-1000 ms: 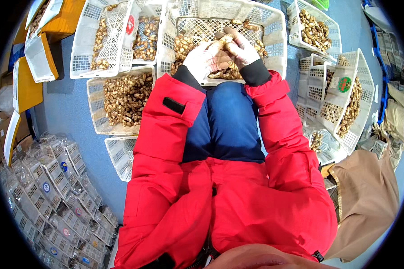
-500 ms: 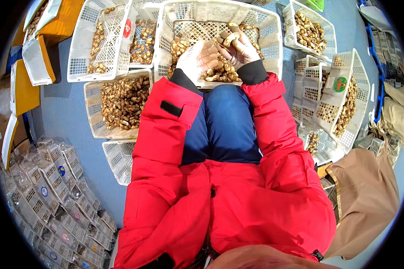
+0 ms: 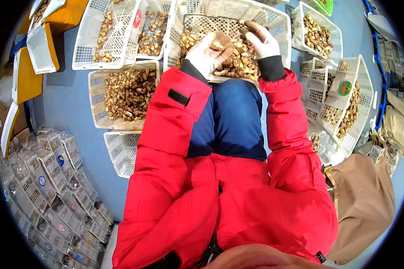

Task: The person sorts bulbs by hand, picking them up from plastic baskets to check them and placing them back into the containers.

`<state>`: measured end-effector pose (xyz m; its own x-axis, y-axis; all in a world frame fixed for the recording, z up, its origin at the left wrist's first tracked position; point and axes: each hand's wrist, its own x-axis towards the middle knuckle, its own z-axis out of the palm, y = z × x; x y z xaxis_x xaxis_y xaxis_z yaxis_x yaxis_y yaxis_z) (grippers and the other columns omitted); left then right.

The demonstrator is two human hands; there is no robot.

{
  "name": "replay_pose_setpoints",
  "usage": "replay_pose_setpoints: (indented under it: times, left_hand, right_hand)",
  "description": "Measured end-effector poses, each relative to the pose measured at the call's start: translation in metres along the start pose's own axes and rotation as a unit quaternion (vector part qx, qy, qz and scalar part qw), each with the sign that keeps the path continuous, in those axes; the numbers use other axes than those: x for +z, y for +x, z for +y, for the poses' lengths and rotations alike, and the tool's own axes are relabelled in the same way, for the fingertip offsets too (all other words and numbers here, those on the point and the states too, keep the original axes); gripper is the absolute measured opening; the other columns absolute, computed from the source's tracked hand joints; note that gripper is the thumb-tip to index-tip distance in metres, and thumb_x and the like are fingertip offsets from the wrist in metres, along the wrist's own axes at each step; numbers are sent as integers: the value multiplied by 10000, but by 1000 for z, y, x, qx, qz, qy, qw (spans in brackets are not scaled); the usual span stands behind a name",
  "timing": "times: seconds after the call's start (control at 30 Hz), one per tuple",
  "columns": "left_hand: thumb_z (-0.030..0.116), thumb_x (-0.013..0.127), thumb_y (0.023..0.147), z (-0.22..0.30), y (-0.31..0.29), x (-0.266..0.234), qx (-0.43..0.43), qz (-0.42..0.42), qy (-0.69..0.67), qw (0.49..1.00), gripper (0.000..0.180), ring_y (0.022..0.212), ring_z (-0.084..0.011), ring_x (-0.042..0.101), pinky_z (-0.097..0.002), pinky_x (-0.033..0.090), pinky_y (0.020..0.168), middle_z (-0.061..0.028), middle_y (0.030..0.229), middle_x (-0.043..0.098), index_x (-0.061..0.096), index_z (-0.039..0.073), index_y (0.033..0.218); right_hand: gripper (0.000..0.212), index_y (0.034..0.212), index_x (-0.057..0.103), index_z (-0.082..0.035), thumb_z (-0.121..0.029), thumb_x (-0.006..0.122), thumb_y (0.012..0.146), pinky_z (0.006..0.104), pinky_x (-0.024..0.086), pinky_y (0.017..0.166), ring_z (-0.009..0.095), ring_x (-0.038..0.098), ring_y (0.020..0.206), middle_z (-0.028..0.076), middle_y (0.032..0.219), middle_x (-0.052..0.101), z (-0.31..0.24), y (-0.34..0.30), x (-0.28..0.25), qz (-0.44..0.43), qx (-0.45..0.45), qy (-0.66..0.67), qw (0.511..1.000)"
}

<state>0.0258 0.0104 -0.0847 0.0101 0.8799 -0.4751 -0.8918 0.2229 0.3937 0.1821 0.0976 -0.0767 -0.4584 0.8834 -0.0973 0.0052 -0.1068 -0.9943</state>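
Note:
In front of my knees stands a large white plastic crate (image 3: 280, 22) with brown-and-cream stubby mushrooms (image 3: 238, 69) heaped along its near side. Both hands wear white gloves with dirty brown fingertips. My left hand (image 3: 204, 56), palm turned up over the crate's near left part, has its fingers curled round a mushroom (image 3: 217, 45). To its right, my right hand (image 3: 262, 42) reaches over the heap, fingers stretched out and apart. I see nothing in its grasp, though its palm side is hidden.
Left of me are a crate full of mushrooms (image 3: 128, 94), partly filled crates (image 3: 87, 56) and an empty-looking crate (image 3: 121, 152). More mushroom crates (image 3: 318, 36) and tilted ones (image 3: 359, 107) stand at right. Stacked wrapped baskets (image 3: 54, 197) fill the lower left; brown cloth (image 3: 366, 201) lies lower right.
My right hand has moved right, away from my left, and the mushroom it held no longer shows in it. My left hand now curls round a mushroom. The whole view has shifted slightly.

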Motion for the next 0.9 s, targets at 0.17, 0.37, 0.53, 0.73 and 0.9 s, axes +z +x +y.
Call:
replay_pose_setpoints:
  times: [0.17, 0.37, 0.53, 0.73, 0.9]
  left_hand:
    - [241, 521, 837, 18, -4, -30, 77, -64, -55, 993, 292, 862, -251, 556, -340, 488, 690, -126, 976, 558, 510, -7, 993]
    - [304, 369, 872, 135, -36, -99, 206, 42, -325, 922, 475, 1041, -252, 442, -411, 398, 841, -156, 1190, 394, 323, -48, 1187]
    - [258, 404, 871, 109, -41, -70, 239, 104, -54, 964, 402, 1053, -232, 460, -384, 391, 878, -136, 1155, 476, 380, -19, 1162]
    - [184, 386, 875, 34, -5, -39, 76, -94, -219, 968, 314, 1074, -246, 453, -362, 392, 896, -149, 1139, 490, 457, -20, 1104]
    - [160, 528, 815, 15, -2, -35, 50, 84, -168, 981, 227, 909, -260, 554, -385, 486, 789, -153, 964, 570, 527, -24, 948]
  right_hand:
    - [364, 1160, 460, -23, -150, 527, 825, 271, 492, 696, 184, 597, 787, 122, 973, 588, 61, 19, -80, 2, 136, 10, 991]
    - [278, 1054, 562, -51, -141, 538, 792, 239, 464, 618, 124, 570, 693, 58, 852, 609, 110, 31, -89, -22, 214, -188, 958]
    - [427, 1083, 549, -135, -263, 576, 676, 338, 445, 778, 260, 567, 884, 136, 968, 585, 133, 30, -32, -224, 48, -593, 772]
    - [282, 961, 614, -68, -69, 585, 680, 283, 426, 764, 189, 538, 847, 79, 899, 603, 166, 36, -65, -172, 85, -263, 945]
    - [333, 1077, 535, -16, -49, 567, 747, 243, 444, 684, 107, 539, 731, 58, 928, 598, 156, 31, -69, -134, 171, -280, 935]
